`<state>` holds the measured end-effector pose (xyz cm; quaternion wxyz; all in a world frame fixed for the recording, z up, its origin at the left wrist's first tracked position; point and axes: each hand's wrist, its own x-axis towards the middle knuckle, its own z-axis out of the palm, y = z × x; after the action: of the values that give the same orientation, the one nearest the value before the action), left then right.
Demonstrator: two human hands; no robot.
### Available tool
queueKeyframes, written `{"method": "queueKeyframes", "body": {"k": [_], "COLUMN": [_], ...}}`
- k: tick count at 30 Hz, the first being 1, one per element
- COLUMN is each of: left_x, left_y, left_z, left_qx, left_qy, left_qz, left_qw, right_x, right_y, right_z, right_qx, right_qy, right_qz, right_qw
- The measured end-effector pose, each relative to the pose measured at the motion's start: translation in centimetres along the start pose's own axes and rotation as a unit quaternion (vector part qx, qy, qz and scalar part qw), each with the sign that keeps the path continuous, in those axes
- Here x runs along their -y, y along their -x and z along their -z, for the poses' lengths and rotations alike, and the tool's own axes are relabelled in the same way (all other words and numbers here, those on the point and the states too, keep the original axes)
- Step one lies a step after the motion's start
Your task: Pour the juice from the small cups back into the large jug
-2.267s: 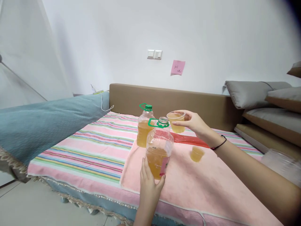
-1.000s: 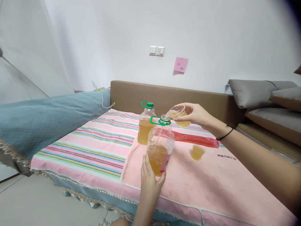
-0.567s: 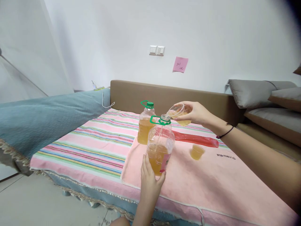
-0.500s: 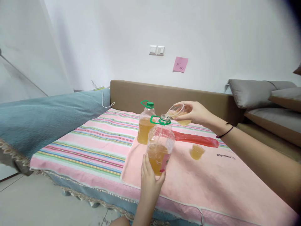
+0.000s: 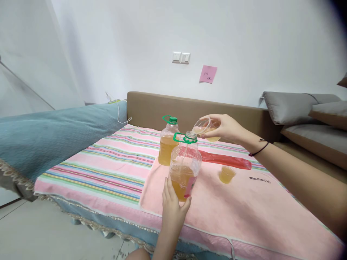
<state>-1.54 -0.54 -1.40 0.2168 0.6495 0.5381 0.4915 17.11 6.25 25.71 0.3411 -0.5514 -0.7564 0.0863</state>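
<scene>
My left hand (image 5: 173, 200) is wrapped round the lower part of a clear plastic jug (image 5: 185, 159), uncapped, with a green handle ring and partly filled with yellow liquid. My right hand (image 5: 222, 126) grips a clear plastic cup (image 5: 203, 126), tilted leftward beside the jug's mouth. Yellow liquid lies in the cup, and a thin stream shows inside the jug's neck. Behind it stands a second jug (image 5: 166, 148) with its green cap on, also holding yellow liquid. A small cup (image 5: 227, 174) of yellow liquid stands upright on the pink towel (image 5: 217, 216).
A red plastic bag (image 5: 225, 159) lies flat behind the small cup. Striped cloth (image 5: 108, 169) covers the seat, with a brown backrest (image 5: 189, 108) behind. Grey cushions (image 5: 295, 108) are stacked at right; a blue-covered armrest (image 5: 65, 126) runs along the left.
My right hand has shifted slightly and the cup remains tilted at the jug's mouth. My left hand stays in place on the jug.
</scene>
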Motion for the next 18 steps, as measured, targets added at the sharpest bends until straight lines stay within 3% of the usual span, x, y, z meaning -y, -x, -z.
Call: {"method": "queueKeyframes", "body": {"k": [18], "left_x": [0.23], "left_y": [0.04], "left_z": [-0.19], "left_qx": [0.002], "left_qy": [-0.003], "left_qz": [0.0], "left_qw": [1.0], "right_x": [0.59], "right_y": [-0.52], "right_z": [0.31], "right_qx": [-0.005], "right_qy": [0.06], "right_qz": [0.009], "right_qw": [0.998]}}
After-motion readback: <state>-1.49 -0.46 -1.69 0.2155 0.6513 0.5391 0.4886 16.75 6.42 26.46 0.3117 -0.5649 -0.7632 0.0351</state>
